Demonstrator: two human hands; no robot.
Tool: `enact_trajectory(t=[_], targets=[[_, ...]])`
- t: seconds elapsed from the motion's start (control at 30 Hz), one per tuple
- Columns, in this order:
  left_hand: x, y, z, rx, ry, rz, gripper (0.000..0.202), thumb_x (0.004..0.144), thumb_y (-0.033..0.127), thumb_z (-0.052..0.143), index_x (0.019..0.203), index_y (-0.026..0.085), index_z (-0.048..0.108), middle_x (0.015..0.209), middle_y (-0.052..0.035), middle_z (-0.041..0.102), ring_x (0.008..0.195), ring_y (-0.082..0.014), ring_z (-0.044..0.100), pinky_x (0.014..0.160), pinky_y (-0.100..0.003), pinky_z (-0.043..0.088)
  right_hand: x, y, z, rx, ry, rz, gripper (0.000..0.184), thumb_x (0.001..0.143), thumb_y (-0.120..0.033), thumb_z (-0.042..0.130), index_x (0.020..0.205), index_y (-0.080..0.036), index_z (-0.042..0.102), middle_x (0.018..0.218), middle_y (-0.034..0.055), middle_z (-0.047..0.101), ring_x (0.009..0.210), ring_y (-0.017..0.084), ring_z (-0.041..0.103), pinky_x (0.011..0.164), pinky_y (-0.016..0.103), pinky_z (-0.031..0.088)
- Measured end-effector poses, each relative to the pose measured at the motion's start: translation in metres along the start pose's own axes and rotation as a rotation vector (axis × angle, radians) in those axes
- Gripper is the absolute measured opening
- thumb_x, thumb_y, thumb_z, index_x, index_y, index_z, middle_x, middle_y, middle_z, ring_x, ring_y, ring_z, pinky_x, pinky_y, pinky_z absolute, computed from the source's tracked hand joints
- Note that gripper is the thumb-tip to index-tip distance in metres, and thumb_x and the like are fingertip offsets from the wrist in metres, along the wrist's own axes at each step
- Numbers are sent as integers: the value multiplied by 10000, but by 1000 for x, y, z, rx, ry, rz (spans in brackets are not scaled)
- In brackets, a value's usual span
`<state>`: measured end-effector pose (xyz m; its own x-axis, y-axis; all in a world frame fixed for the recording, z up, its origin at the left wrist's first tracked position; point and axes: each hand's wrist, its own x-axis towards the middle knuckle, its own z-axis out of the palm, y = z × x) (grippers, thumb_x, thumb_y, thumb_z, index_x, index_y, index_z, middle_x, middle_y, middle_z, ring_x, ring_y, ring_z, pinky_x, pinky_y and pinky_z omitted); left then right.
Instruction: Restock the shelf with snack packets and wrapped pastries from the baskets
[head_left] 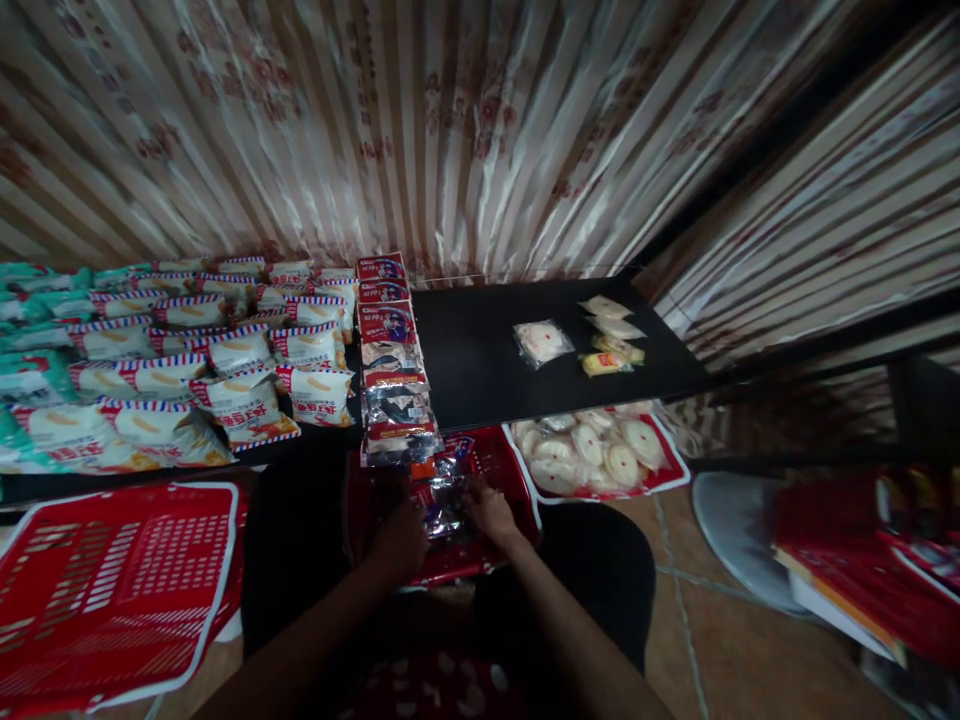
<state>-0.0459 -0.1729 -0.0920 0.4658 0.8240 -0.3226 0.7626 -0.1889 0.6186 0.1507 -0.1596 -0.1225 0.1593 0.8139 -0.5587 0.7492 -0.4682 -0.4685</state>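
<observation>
Between my knees sits a red basket (517, 535) with shiny packets (448, 497) inside. Both of my hands reach down into it. My right hand (489, 510), fingers curled, grips the edge of a shiny packet. At the basket's left side is my left hand (403, 538), beside the same packets; its fingers are lost in shadow. Just beyond the hands, an overlapping row of dark red and silver packets (394, 350) runs back across the black table (472, 365).
White snack bags (240, 405) fill the table's left part, with green bags (34, 375) farther left. A clear-wrapped pack (541, 341) and a yellow packet (606, 362) lie right. A basket of round wrapped pieces (592, 450) stands beside my right knee, another red basket (120, 590) left.
</observation>
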Motion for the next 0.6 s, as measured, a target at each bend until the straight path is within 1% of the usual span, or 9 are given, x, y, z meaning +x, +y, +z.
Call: enact_trajectory(t=[0.07, 0.13, 0.23, 0.27, 0.3, 0.37, 0.47, 0.53, 0.6], targets=[[10, 0, 6, -16, -46, -31, 335, 796, 132, 439, 1093, 149, 591, 1199, -127, 600, 1126, -212, 543, 972, -356, 415, 9, 2, 15, -72, -47, 31, 226, 775, -211, 563, 978, -200, 662, 971, 114, 695, 974, 242, 634, 838, 330, 440], [18, -2, 14, -41, -97, -85, 311, 794, 150, 460, 1069, 149, 604, 1150, -109, 625, 1068, -190, 568, 929, -301, 427, 16, 2, 26, -112, -51, 66, 315, 744, -187, 599, 1057, -185, 640, 1085, 141, 663, 1084, 249, 585, 904, 334, 408], [22, -8, 25, -74, -162, -195, 274, 810, 170, 443, 996, 129, 639, 1042, -108, 662, 946, -183, 608, 835, -267, 445, 25, 7, 34, -212, -37, 138, 551, 743, -180, 603, 1280, -138, 488, 1358, 209, 458, 1255, 282, 437, 997, 377, 335], [20, -10, 28, -86, -185, -228, 270, 812, 177, 439, 973, 131, 650, 1002, -103, 673, 904, -186, 617, 803, -269, 448, 27, 10, 35, -244, -37, 164, 597, 759, -192, 586, 1331, -129, 425, 1398, 223, 401, 1266, 290, 422, 998, 391, 334], [18, -12, 31, -100, -209, -256, 263, 812, 186, 442, 949, 139, 661, 959, -93, 683, 864, -188, 623, 773, -270, 449, 29, 14, 35, -272, -44, 188, 620, 777, -206, 564, 1363, -123, 376, 1397, 234, 394, 1247, 292, 445, 980, 400, 353], [14, -14, 36, -127, -250, -304, 249, 805, 200, 457, 912, 154, 676, 904, -81, 695, 817, -194, 627, 735, -270, 446, 31, 22, 34, -317, -75, 219, 618, 812, -230, 508, 1392, -123, 321, 1314, 235, 484, 1143, 278, 543, 912, 394, 410], [12, -12, 42, -161, -271, -349, 250, 800, 196, 469, 937, 168, 676, 971, -83, 693, 875, -199, 624, 765, -262, 437, 33, 30, 33, -373, -118, 220, 579, 843, -235, 435, 1394, -104, 319, 1208, 233, 565, 1030, 267, 609, 845, 386, 445], [15, -11, 46, -184, -274, -355, 268, 807, 192, 465, 987, 183, 663, 1045, -72, 680, 933, -190, 613, 806, -251, 426, 33, 30, 33, -408, -126, 180, 557, 852, -202, 392, 1395, -95, 328, 1289, 244, 503, 1129, 279, 546, 900, 399, 412], [17, -10, 48, -207, -278, -358, 288, 822, 188, 444, 1023, 196, 650, 1069, -55, 676, 948, -174, 610, 822, -239, 420, 33, 27, 33, -437, -139, 93, 564, 848, -147, 369, 1409, -130, 324, 1404, 200, 402, 1283, 267, 393, 1004, 402, 319]])
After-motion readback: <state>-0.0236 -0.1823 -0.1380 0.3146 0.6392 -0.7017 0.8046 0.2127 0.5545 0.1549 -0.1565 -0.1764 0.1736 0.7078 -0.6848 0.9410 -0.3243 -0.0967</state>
